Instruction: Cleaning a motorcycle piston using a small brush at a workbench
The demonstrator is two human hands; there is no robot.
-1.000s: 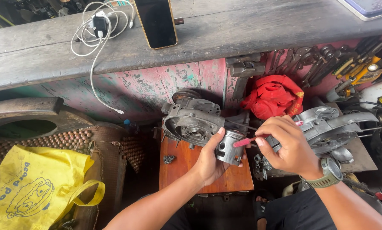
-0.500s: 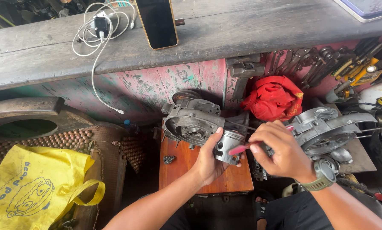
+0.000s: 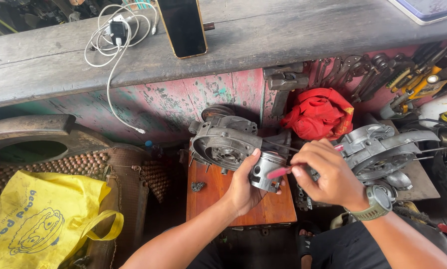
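A small wooden surface [image 3: 218, 199] stands below the workbench. My left hand [image 3: 243, 187] grips the metal piston [image 3: 265, 171] closed around it. My right hand [image 3: 328, 177], at 3 o'clock of it, has moved lower and left, pinching the pink-handled tool [image 3: 279, 172] against the piston.

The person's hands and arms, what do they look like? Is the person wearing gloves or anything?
No gloves. Both hands are bare, and so are both forearms, with no sleeves showing. The left hand wears nothing, no ring or band that I can see. The right hand has a chunky wristwatch just behind it, with a round grey case and an olive-green strap.
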